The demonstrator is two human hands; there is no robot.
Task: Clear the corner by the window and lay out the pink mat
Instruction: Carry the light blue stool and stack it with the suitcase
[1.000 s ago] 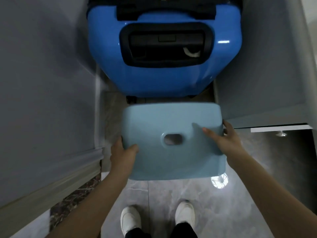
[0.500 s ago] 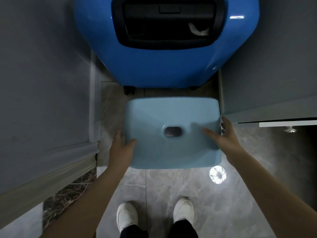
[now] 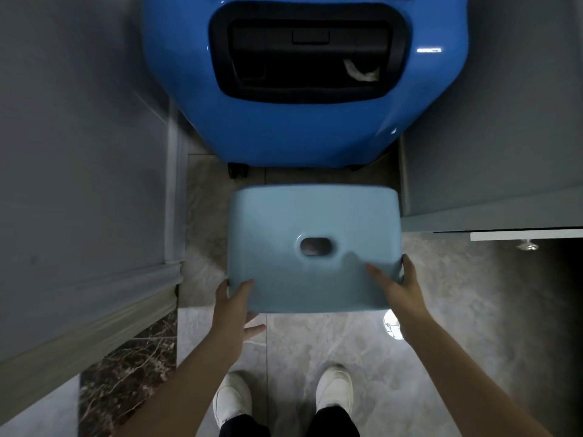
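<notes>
Fingers (image 3: 410,272) of both hands clasp the pale-blue stool (image 3: 315,222) (near corners), thumbs on top.

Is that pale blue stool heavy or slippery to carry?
Probably light: the stool looks like thin moulded plastic, held only at its edges by the left hand and right hand. Its glossy surface may be slippery. It looks stiff, showing no sag.

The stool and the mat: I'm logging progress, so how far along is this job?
Done: nothing visibly finished. In hand: left hand and right hand hold the light blue stool by its near corners, in front of the blue suitcase. Left: no pink mat is in view, so it is not laid out.
</notes>
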